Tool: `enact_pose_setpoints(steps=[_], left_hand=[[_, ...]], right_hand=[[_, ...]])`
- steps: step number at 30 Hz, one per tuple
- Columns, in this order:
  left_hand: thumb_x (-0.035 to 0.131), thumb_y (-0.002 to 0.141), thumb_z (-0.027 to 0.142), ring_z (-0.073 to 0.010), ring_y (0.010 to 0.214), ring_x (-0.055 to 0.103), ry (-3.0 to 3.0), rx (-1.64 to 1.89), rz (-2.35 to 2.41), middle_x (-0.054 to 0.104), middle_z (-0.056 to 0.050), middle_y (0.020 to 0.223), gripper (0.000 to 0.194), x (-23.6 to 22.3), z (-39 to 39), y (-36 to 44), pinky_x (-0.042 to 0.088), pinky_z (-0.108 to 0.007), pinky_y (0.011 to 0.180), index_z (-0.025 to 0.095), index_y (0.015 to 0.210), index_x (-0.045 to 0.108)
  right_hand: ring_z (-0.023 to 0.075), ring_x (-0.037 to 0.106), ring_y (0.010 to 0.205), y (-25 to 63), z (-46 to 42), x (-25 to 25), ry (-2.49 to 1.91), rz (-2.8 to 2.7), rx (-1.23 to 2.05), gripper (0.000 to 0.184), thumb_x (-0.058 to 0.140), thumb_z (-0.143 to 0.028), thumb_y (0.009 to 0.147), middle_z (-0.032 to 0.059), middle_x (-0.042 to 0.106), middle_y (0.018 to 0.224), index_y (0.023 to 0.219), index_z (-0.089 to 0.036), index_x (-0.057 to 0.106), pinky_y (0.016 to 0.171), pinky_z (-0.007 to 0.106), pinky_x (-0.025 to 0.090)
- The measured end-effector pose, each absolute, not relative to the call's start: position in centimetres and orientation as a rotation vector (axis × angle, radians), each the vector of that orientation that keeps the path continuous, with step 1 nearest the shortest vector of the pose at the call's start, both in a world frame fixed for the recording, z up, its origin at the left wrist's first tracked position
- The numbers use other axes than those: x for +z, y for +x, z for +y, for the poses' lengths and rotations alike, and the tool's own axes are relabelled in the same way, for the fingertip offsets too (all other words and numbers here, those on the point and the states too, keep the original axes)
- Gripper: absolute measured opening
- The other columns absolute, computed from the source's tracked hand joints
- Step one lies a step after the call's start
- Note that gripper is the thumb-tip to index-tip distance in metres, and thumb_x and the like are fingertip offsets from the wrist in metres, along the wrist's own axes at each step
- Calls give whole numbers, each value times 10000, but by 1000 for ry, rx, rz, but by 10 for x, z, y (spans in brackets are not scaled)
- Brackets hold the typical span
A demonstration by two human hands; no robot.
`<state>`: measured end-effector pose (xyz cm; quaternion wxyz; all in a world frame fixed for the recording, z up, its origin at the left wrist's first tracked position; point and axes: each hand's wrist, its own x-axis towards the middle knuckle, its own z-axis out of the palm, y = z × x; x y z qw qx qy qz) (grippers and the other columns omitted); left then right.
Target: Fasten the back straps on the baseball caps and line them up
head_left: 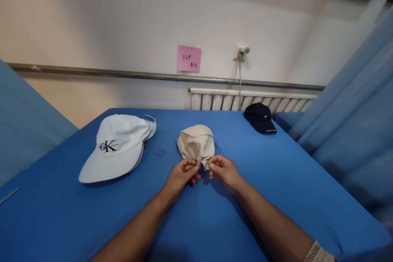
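A beige cap [196,141] lies on the blue table [276,180], its back facing me. My left hand [181,175] pinches the near edge of the cap beside its rear strap. My right hand [224,169] pinches the strap and its small buckle from the other side. Both hands have their fingers closed on the strap, almost touching each other.
A stack of white caps [118,147] with a black logo lies to the left. A dark navy cap [260,118] sits at the far right corner. Blue curtains hang on both sides. A radiator [251,100] and a pink note [188,58] are on the wall behind.
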<state>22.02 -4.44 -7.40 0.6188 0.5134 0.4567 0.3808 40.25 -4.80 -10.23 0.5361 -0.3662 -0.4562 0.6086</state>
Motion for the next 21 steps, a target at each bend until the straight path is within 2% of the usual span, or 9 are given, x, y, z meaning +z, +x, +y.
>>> enact_pose_setpoints(steps=[4, 8, 13, 21], left_hand=[[766, 697, 438, -96, 503, 567, 1098, 903, 1035, 651, -1, 626, 380, -76, -44, 224, 421, -203, 501, 151, 833, 558], [796, 655, 404, -82, 472, 548, 1062, 938, 1059, 637, 11, 598, 370, -77, -42, 227, 415, -193, 480, 142, 782, 568], [805, 647, 364, -74, 467, 551, 998, 945, 1061, 640, 16, 597, 361, -76, -44, 225, 420, -178, 475, 137, 815, 581], [777, 692, 406, -76, 441, 539, 1047, 877, 1020, 631, 14, 545, 351, -76, -45, 223, 399, -167, 437, 138, 811, 584]], right_hand=[[114, 569, 522, 385, -53, -109, -905, -1152, 1338, 257, 711, -414, 751, -11, 624, 649, 806, -184, 611, 536, 265, 493], [127, 617, 660, 382, -59, -109, -1004, -1397, 1029, 80, 596, -255, 835, 16, 631, 822, 885, -196, 616, 640, 273, 527], [174, 603, 868, 392, -71, -93, -1048, -1858, 510, 246, 549, -94, 840, 64, 597, 988, 1054, -208, 596, 807, 323, 525], [210, 606, 969, 394, -75, -91, -1086, -2040, 289, 264, 533, -107, 883, 96, 596, 1058, 1129, -199, 555, 849, 351, 526]])
